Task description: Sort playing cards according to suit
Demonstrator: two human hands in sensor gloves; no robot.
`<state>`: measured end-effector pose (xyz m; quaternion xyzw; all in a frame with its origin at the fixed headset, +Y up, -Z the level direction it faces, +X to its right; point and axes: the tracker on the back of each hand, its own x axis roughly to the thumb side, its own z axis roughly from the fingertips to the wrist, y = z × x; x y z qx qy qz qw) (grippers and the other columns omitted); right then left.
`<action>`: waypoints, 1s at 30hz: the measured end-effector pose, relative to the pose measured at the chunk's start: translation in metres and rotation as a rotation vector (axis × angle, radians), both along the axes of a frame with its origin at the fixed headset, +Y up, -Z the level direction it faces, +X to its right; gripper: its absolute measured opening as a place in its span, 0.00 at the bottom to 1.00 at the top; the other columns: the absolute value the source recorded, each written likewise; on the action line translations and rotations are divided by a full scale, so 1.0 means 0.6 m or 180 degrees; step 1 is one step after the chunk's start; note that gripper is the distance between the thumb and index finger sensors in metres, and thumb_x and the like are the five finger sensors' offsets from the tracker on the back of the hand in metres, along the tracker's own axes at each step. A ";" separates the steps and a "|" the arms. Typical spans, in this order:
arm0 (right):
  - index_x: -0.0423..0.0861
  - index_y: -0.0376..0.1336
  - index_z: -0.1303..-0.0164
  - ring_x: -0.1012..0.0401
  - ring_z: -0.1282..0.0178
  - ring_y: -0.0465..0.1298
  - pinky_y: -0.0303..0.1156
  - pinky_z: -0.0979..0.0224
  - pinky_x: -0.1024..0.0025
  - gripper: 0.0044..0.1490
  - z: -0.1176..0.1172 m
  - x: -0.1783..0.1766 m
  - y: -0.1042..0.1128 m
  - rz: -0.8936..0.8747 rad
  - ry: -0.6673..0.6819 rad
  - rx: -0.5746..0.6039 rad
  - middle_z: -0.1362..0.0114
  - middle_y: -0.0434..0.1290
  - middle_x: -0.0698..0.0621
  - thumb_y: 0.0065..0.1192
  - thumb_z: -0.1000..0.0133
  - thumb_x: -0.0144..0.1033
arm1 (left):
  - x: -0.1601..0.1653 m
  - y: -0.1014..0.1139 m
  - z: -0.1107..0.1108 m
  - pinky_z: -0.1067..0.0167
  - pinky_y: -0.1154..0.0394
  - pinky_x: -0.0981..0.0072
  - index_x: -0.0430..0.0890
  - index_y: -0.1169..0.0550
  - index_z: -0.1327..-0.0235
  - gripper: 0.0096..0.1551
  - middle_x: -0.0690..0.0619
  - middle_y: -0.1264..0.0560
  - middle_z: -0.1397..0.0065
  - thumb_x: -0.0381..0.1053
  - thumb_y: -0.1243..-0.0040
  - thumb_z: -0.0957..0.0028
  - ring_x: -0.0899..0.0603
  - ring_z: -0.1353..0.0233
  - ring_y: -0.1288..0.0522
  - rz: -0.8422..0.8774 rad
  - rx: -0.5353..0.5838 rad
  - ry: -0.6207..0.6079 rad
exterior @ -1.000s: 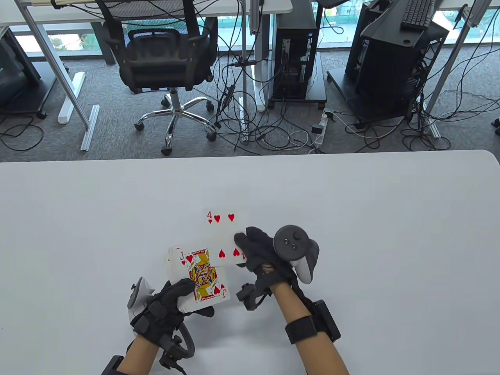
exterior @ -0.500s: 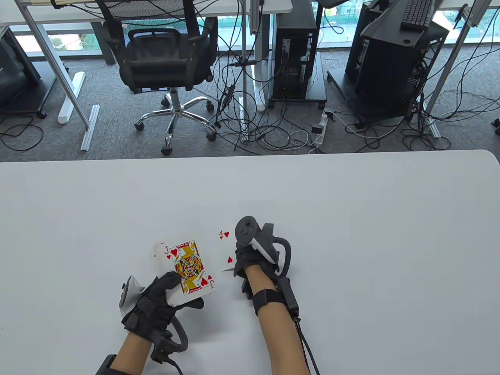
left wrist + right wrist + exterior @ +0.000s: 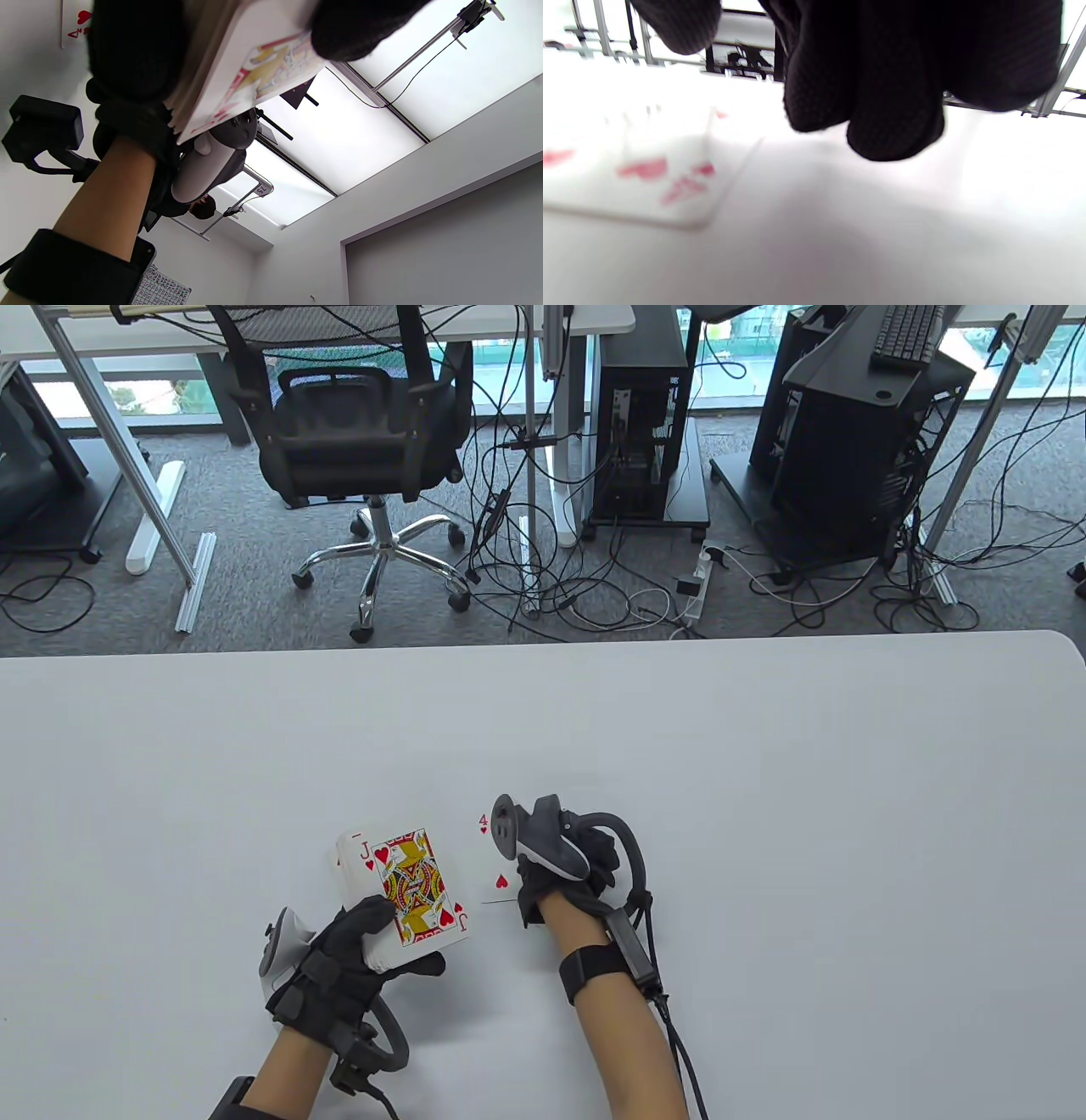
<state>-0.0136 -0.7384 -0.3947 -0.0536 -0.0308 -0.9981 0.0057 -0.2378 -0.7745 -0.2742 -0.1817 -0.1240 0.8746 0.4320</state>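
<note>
Left hand (image 3: 339, 963) gripped the deck (image 3: 399, 891), jack of hearts uppermost, fingers curled around it for dealing. Right hand (image 3: 564, 861) covered the four of hearts (image 3: 492, 857) lying on the table (image 3: 764, 814), probably starting a hearts pile; finger state indeterminate.

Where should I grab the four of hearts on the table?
The four of hearts lies flat under the right hand. Pinching flat looks hard; probably press its bare left edge, slide it and lift that edge, coming from the left.
</note>
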 end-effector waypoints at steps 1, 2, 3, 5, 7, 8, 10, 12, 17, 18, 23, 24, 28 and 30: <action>0.21 0.62 0.39 0.45 0.60 0.81 0.78 0.56 0.49 0.42 0.008 0.004 0.019 -0.0347 0.0092 0.0112 0.57 0.79 0.39 0.48 0.38 0.48 | 0.000 0.000 0.000 0.48 0.18 0.51 0.51 0.48 0.20 0.37 0.47 0.40 0.18 0.57 0.45 0.34 0.29 0.28 0.29 0.0001 -0.0005 0.0002; 0.21 0.62 0.39 0.45 0.60 0.81 0.78 0.56 0.49 0.42 0.014 0.007 0.031 -0.0625 0.0170 0.0191 0.57 0.79 0.39 0.48 0.38 0.48 | 0.000 0.001 0.001 0.47 0.18 0.51 0.51 0.48 0.20 0.37 0.47 0.40 0.18 0.57 0.45 0.34 0.29 0.28 0.29 -0.0002 -0.0007 0.0003; 0.21 0.62 0.38 0.45 0.60 0.81 0.78 0.56 0.49 0.41 0.024 0.008 0.047 -0.1151 0.0370 0.0269 0.56 0.79 0.39 0.47 0.37 0.47 | 0.001 0.000 0.001 0.47 0.18 0.51 0.51 0.48 0.20 0.37 0.47 0.41 0.18 0.57 0.45 0.34 0.29 0.28 0.30 -0.0011 -0.0018 0.0003; 0.19 0.62 0.39 0.44 0.60 0.81 0.78 0.56 0.48 0.42 0.046 0.006 0.067 -0.2042 0.0574 0.0332 0.56 0.79 0.38 0.47 0.37 0.46 | 0.001 -0.001 0.001 0.47 0.18 0.51 0.51 0.48 0.20 0.37 0.47 0.41 0.18 0.57 0.45 0.34 0.29 0.28 0.30 -0.0037 -0.0037 0.0004; 0.18 0.60 0.37 0.41 0.59 0.80 0.77 0.55 0.45 0.44 0.069 -0.004 0.076 -0.2783 0.0924 0.0164 0.54 0.78 0.35 0.47 0.36 0.47 | 0.000 -0.004 0.002 0.47 0.18 0.51 0.51 0.48 0.20 0.37 0.47 0.40 0.18 0.57 0.45 0.34 0.29 0.28 0.30 -0.0047 -0.0067 0.0016; 0.16 0.57 0.34 0.38 0.56 0.78 0.75 0.53 0.42 0.47 0.082 -0.012 0.079 -0.3008 0.1060 -0.0044 0.52 0.76 0.32 0.48 0.37 0.49 | 0.000 -0.006 0.002 0.47 0.18 0.51 0.51 0.48 0.20 0.37 0.47 0.40 0.18 0.57 0.45 0.34 0.29 0.28 0.30 -0.0010 -0.0065 0.0031; 0.17 0.44 0.26 0.32 0.46 0.72 0.70 0.46 0.36 0.56 0.106 -0.028 0.079 -0.3031 0.1276 -0.0491 0.41 0.69 0.26 0.50 0.38 0.55 | 0.002 -0.010 0.003 0.46 0.18 0.51 0.51 0.48 0.20 0.37 0.47 0.41 0.18 0.58 0.46 0.33 0.29 0.28 0.30 0.0105 -0.0095 0.0031; 0.17 0.38 0.26 0.30 0.43 0.69 0.69 0.43 0.36 0.63 0.125 -0.041 0.079 -0.2887 0.1448 -0.0522 0.37 0.65 0.26 0.53 0.40 0.58 | 0.002 -0.011 0.004 0.46 0.18 0.51 0.51 0.48 0.20 0.37 0.47 0.41 0.18 0.58 0.46 0.33 0.29 0.28 0.30 0.0153 -0.0116 0.0036; 0.18 0.46 0.31 0.39 0.46 0.73 0.73 0.45 0.43 0.58 0.144 -0.059 0.079 -0.2389 0.1422 0.0064 0.44 0.69 0.36 0.62 0.45 0.53 | 0.002 -0.009 0.003 0.46 0.18 0.51 0.51 0.48 0.20 0.37 0.47 0.41 0.17 0.58 0.46 0.34 0.29 0.28 0.30 0.0121 -0.0049 -0.0014; 0.19 0.49 0.33 0.42 0.48 0.75 0.75 0.47 0.46 0.56 0.144 -0.060 0.078 -0.2445 0.1403 0.0152 0.46 0.70 0.38 0.62 0.46 0.52 | 0.002 -0.009 0.003 0.46 0.19 0.50 0.51 0.48 0.20 0.37 0.47 0.41 0.17 0.58 0.46 0.34 0.29 0.27 0.30 0.0124 -0.0055 -0.0014; 0.19 0.58 0.40 0.46 0.57 0.80 0.79 0.54 0.50 0.45 0.137 -0.053 0.074 -0.2704 0.1203 0.0202 0.55 0.76 0.39 0.64 0.46 0.45 | 0.003 -0.012 0.003 0.46 0.19 0.50 0.50 0.49 0.19 0.39 0.46 0.41 0.17 0.60 0.46 0.34 0.28 0.27 0.31 0.0158 -0.0043 -0.0076; 0.19 0.59 0.41 0.46 0.57 0.80 0.79 0.55 0.51 0.44 0.136 -0.051 0.074 -0.2706 0.1194 0.0199 0.55 0.77 0.40 0.64 0.46 0.45 | 0.004 -0.012 0.003 0.46 0.19 0.50 0.50 0.49 0.19 0.39 0.46 0.41 0.17 0.60 0.45 0.34 0.28 0.27 0.31 0.0150 -0.0050 -0.0097; 0.20 0.61 0.42 0.48 0.60 0.81 0.80 0.57 0.52 0.40 0.128 -0.041 0.074 -0.2787 0.1150 0.0104 0.58 0.78 0.42 0.63 0.45 0.43 | 0.006 -0.013 0.003 0.47 0.18 0.50 0.51 0.48 0.20 0.38 0.47 0.40 0.18 0.58 0.44 0.35 0.29 0.28 0.30 0.0127 -0.0052 -0.0126; 0.20 0.60 0.41 0.48 0.60 0.81 0.79 0.56 0.51 0.42 0.124 -0.038 0.075 -0.2654 0.1170 0.0066 0.57 0.78 0.42 0.61 0.44 0.45 | 0.005 -0.012 0.002 0.47 0.18 0.50 0.51 0.47 0.20 0.37 0.47 0.40 0.18 0.56 0.44 0.35 0.29 0.28 0.30 0.0133 -0.0035 -0.0091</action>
